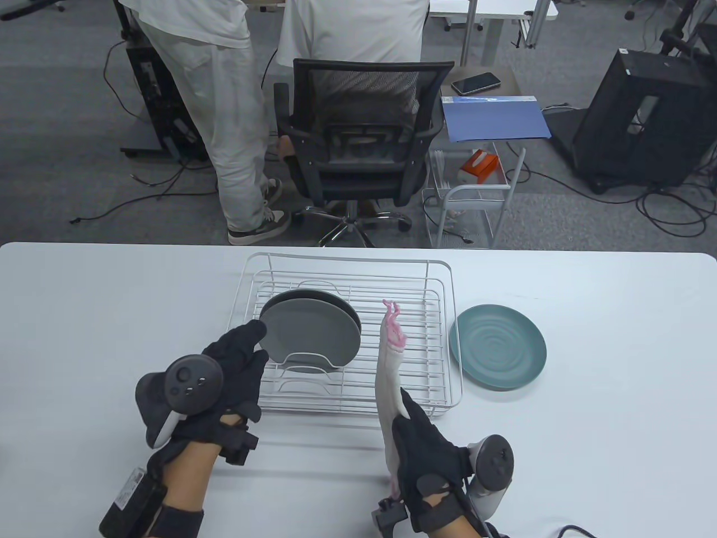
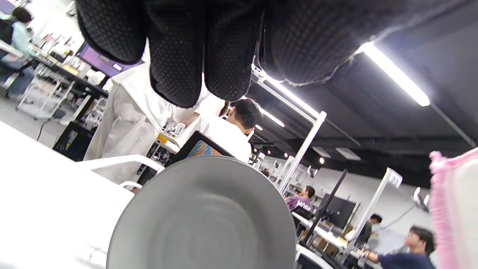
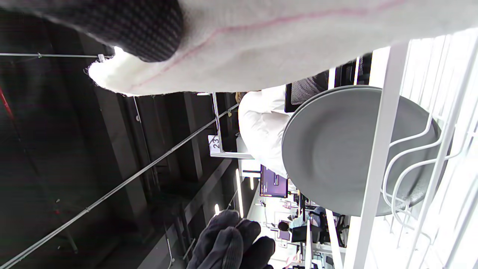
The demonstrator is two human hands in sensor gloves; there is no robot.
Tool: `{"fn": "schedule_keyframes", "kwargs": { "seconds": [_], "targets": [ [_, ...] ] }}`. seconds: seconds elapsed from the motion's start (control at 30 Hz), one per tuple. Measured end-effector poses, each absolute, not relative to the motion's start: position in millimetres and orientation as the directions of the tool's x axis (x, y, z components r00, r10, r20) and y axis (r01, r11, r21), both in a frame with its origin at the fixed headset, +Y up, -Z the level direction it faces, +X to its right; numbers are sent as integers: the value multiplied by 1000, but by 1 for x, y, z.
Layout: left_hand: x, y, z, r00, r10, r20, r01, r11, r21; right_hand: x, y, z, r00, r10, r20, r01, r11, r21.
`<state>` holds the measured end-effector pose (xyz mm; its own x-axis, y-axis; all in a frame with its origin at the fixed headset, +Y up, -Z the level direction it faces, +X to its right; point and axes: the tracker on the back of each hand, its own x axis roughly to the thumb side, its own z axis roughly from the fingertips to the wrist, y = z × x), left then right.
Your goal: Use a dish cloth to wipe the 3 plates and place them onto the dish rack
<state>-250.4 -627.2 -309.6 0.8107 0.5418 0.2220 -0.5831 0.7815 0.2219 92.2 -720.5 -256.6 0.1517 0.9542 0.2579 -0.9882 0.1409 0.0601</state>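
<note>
A white wire dish rack [image 1: 347,258] stands mid-table. Two grey plates stand upright in its left slots, the front plate [image 1: 313,333] just ahead of the rear plate [image 1: 336,298]. My left hand [image 1: 255,344] is at the front plate's left rim with its fingers extended, not curled round it. In the left wrist view those fingers [image 2: 175,56] hang above the plate [image 2: 201,216]. A teal plate [image 1: 497,346] lies flat on the table to the right of the rack. My right hand [image 1: 417,426] grips a white, pink-edged dish cloth [image 1: 389,370], held upright before the rack's front right corner.
Behind the table's far edge stand a black office chair [image 1: 358,140] with a seated person, a standing person [image 1: 224,112] and a wire cart [image 1: 476,207]. The white table [image 1: 616,392] extends on both sides of the rack.
</note>
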Motion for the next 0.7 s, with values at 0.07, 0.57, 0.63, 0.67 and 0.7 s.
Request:
{"fn": "schedule_keyframes", "kwargs": {
  "seconds": [0.07, 0.57, 0.63, 0.67, 0.7],
  "targets": [
    [-253, -639, -296, 771, 595, 225, -634, 747, 197, 90, -720, -256, 145, 954, 262, -989, 131, 69],
    [-245, -719, -260, 497, 854, 156, -863, 505, -14, 72, -726, -255, -15, 958, 285, -989, -57, 139],
    [-238, -720, -259, 495, 851, 175, -857, 512, -64, 69, -726, -254, -59, 953, 296, -984, -106, 144],
    [-234, -721, -259, 481, 858, 180, -857, 503, -110, 66, -726, -253, -86, 949, 305, -980, -135, 145],
    [-230, -723, -259, 464, 867, 180, -858, 491, -151, 64, -725, -253, -106, 944, 312, -976, -159, 148]
  ]
}}
